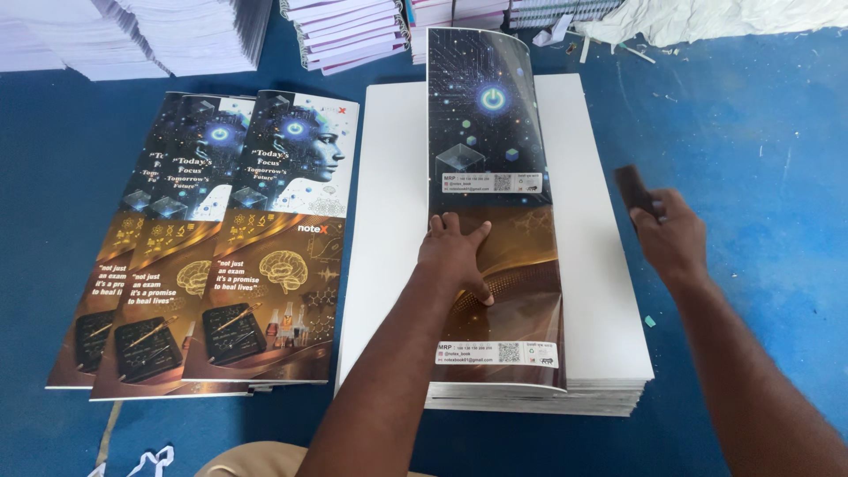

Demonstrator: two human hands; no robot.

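Note:
My left hand (457, 254) presses flat, fingers spread, on a glossy printed cover sheet (493, 177) folded over a thick stack of white paper (590, 291). The cover is dark with a glowing circuit design on its upper half and brown-gold on its lower half, and it curls up at the far end. My right hand (664, 231) hovers over the stack's right edge, closed on a small dark block (634, 191) that is blurred.
Three finished books with the same printed covers (265, 256) lie overlapped on the blue floor covering (751, 132) to the left. Stacks of white paper (132, 35) and bound books (349, 31) line the far edge. Crumpled white sheeting (724, 18) lies at far right.

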